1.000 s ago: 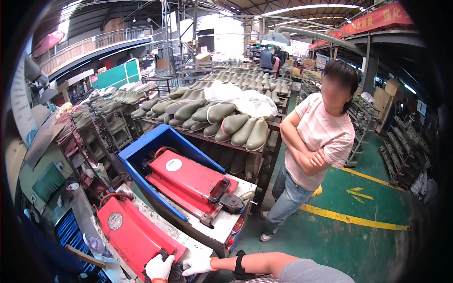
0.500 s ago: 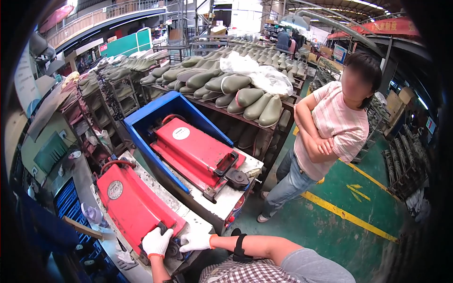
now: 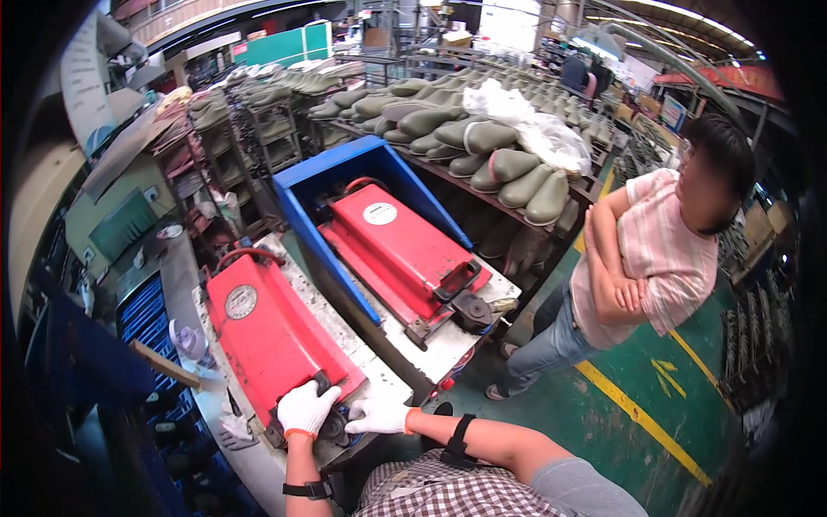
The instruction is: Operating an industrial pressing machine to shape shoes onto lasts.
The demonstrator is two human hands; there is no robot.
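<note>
My left hand (image 3: 307,407), in a white knit glove, is closed round the black handle (image 3: 322,380) at the near end of a red machine lid (image 3: 271,323). The lid lies lowered on its pale worktop. Just right of it, my gloved right hand (image 3: 381,417) reaches leftward with fingers stretched out, close to a round black latch part (image 3: 334,431) below the handle. Whether the fingertips touch that part I cannot make out. A second machine with a similar red lid (image 3: 392,237) stands to the right, with a blue guard (image 3: 340,164) round its back and left side.
A person (image 3: 659,250) in a pink striped shirt stands at the right with folded arms. Olive green boots (image 3: 508,164) are piled on a rack behind the machines. At the left are a metal bench (image 3: 185,319), a purple bottle (image 3: 191,343) and blue crates (image 3: 142,319).
The view has turned slightly left, so the scene sits farther right and lower. My left hand stays on the handle, and my right hand stays beside it.
</note>
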